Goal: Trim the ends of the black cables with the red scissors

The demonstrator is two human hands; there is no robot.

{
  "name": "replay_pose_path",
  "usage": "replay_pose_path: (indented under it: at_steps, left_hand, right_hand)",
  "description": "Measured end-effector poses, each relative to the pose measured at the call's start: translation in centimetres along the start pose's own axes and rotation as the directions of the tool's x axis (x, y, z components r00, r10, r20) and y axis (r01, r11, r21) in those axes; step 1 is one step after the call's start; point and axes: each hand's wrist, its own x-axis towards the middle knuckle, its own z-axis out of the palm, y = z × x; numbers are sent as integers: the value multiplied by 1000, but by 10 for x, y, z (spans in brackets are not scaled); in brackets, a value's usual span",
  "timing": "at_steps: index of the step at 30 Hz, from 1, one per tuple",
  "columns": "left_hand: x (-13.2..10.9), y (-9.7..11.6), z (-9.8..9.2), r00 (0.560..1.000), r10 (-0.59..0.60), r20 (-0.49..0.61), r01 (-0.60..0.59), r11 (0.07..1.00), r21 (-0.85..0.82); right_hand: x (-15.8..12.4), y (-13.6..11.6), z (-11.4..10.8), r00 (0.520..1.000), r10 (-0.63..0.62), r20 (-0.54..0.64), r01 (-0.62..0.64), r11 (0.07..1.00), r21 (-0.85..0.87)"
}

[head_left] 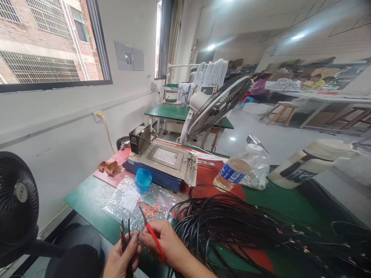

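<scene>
Head view: near side, left of the black cable pile (pixel 208 216), your left hand (pixel 123 256) is closed round a few black cable ends (pixel 129 224). Your right hand (pixel 168 239) grips a red-handled tool (pixel 150 231), thumb and finger pinched beside those ends. Cables likely light, springy, smooth enough to slip; thin tips probably bend easily. Hold by the jacket, just below the tips.

a workshop, with white cable coils (pixel 213 73), black cables (pixel 226 216), green workbench (pixel 87 197)
</scene>
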Motion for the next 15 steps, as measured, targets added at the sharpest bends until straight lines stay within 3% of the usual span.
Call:
replay_pose_path:
  at_steps: [2, 8, 15]
  left_hand:
    - [0, 1, 0, 1000, -5, -11, 5, 1000, -8]
    - [-3, 2, 0, 1000, 0, 24, -1, 999, 45]
    - [-5, 1, -1, 995, 16, 99, -26, 995, 98]
  right_hand:
    - [-1, 1, 0, 998, -69, -1, 69, 996, -50]
    - [0, -3, -1, 983, 181, 28, -183, 959, 216]
    - [-1, -6, -5, 971, 214, 108, -237, 924, 302]
